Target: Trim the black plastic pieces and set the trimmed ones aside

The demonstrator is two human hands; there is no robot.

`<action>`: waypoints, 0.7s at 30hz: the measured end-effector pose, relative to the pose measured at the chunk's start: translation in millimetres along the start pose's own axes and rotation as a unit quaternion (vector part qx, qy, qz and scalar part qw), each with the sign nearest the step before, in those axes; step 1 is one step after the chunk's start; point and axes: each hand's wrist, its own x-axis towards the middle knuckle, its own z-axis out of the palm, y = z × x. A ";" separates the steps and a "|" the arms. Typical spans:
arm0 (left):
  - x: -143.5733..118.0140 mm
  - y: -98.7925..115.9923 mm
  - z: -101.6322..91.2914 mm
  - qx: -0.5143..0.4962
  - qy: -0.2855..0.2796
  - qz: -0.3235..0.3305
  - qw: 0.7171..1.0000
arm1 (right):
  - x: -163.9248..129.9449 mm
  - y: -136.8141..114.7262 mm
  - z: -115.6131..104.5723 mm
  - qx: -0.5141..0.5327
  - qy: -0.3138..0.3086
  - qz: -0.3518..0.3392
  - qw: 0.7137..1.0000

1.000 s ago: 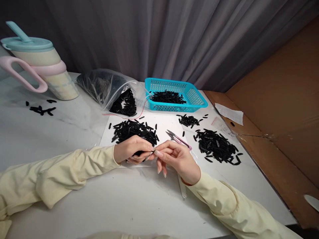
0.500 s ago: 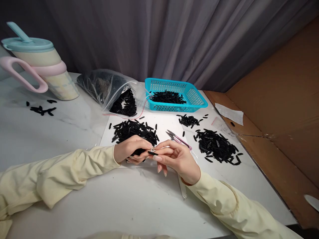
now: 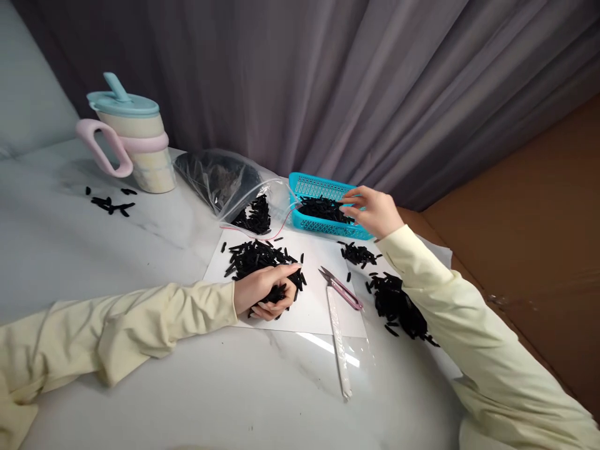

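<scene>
Right hand [image 3: 377, 211]: reached over the right end of a bright blue, perforated plastic basket [image 3: 332, 232] on the far side; held loosely parted, with nothing visibly pinched; too close to the slim, oblong black pieces [image 3: 323, 209] inside to tell touching from apart.
Left hand [image 3: 255, 289]: curled closed around a small black cluster [image 3: 276, 292] of similar pieces; rested at the near side of a loose black heap [image 3: 257, 251] on a flat white paper sheet [image 3: 314, 319].
Step at the basket: judged as either leaving a piece or picking among those inside; not settled by this view.
Next move: called, in judgement, for a lift clear of the rim before any return near and left, plus a steady left grip to avoid spilling.
Right-side heaps: lay on the white marbled tabletop [image 3: 187, 387], small one [image 3: 359, 254] farther off, large one [image 3: 398, 306] nearer and partly hidden by the pale yellow sleeve [image 3: 435, 269].
Pink-handled metal snips [image 3: 344, 290]: lay unheld, right of the left hand.
</scene>
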 end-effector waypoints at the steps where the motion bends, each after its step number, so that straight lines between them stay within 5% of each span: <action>1: 0.3 -0.1 -0.7 -0.003 -0.008 -0.004 1.000 | 6.7 -2.7 -0.4 -0.021 -0.011 -0.009 1.000; 5: 1.0 0.2 -2.5 -0.018 -0.031 -0.004 0.999 | -18.5 -39.2 2.7 -0.021 -0.076 -0.083 0.993; 9: -0.1 1.7 -1.8 -0.019 -0.021 -0.015 0.999 | -77.6 -77.8 9.9 0.012 -0.224 -0.218 0.950; 17: -2.5 3.1 1.8 0.016 0.024 -0.044 0.999 | -102.1 -76.4 34.6 -0.098 -0.169 -0.370 0.908; 21: -4.5 6.4 5.2 0.046 0.029 -0.043 0.998 | -109.3 -69.0 32.9 -0.090 -0.088 -0.430 0.894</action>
